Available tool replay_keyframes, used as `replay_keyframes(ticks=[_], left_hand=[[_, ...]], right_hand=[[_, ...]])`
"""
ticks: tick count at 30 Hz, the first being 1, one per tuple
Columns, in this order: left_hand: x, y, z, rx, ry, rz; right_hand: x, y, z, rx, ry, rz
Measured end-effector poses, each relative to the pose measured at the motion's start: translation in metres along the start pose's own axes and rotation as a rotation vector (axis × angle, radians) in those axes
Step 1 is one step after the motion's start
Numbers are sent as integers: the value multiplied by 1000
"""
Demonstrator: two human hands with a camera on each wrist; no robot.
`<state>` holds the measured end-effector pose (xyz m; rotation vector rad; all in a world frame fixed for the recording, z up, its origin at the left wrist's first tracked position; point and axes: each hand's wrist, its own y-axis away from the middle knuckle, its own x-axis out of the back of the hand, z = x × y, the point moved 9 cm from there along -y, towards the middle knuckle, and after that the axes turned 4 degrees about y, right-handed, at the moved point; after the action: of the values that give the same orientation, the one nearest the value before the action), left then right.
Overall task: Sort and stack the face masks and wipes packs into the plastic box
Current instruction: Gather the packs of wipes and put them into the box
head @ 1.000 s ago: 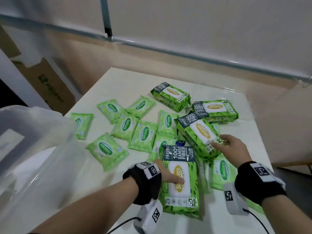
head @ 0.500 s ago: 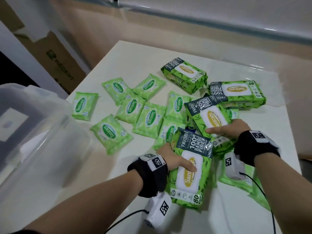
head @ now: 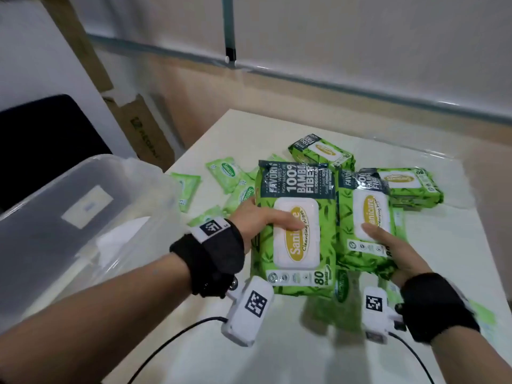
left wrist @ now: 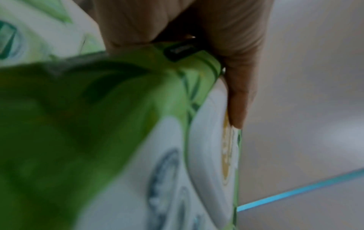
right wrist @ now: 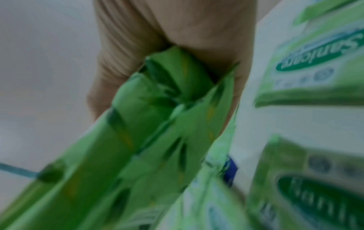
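Note:
My left hand [head: 266,217] grips a large green wipes pack [head: 295,236] by its left edge, thumb on the white lid, and holds it lifted above the table. The left wrist view shows that pack [left wrist: 118,124] close up with the thumb [left wrist: 238,99] along its lid. My right hand [head: 393,250] grips a second large green wipes pack [head: 365,217] by its near right corner, also raised. In the right wrist view its crumpled green wrapper [right wrist: 157,124] fills the palm. The clear plastic box [head: 83,217] stands at the left, just beside my left wrist.
Two more large wipes packs [head: 322,153] [head: 410,184] lie at the back of the white table [head: 277,356]. Several small green packs [head: 224,170] lie scattered between the box and the raised packs. Cardboard [head: 146,134] leans against the wall behind.
Both hands have closed on their large packs and lifted them off the table toward me. The view has swung so the box sits closer.

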<state>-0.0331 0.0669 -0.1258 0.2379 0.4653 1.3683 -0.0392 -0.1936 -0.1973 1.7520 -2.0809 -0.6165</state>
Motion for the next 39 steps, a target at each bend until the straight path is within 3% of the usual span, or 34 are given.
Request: replay_keyframes(ticks=[4,9,12,15,18,21,24,27,30,34,39], left_hand=[[37,51,73,-171,-24,-61],[105,120,139,-344,-155,-73],[158,145,152,-382,-338,-7],[217,153,140,-294,-552,91],[260,150,114,-165,-959,101],[275,140,76,21,-1419,-49],[273,138,41,135,-1680,-254],[272,137,9,252,-1905,-412],[265,127,-20,295,-2036,-523],[250,107,-54,226,-2139,-627],[249,91,-64,170,-2164,-578]], right_hand=[[-48,55,-30,174,-343,-165],[-109,120,-66,328,-551,-320],[-138,137,-70,349,-632,-292],[-161,148,-72,397,-726,-241],[-195,157,-71,392,-726,-282],[-226,165,-67,379,-623,-292],[-252,168,-57,364,-536,-265],[-267,171,-47,352,-604,-243],[-268,170,-43,390,-712,-194],[-262,161,-40,438,-780,-120],[-243,154,-38,410,-800,-31]])
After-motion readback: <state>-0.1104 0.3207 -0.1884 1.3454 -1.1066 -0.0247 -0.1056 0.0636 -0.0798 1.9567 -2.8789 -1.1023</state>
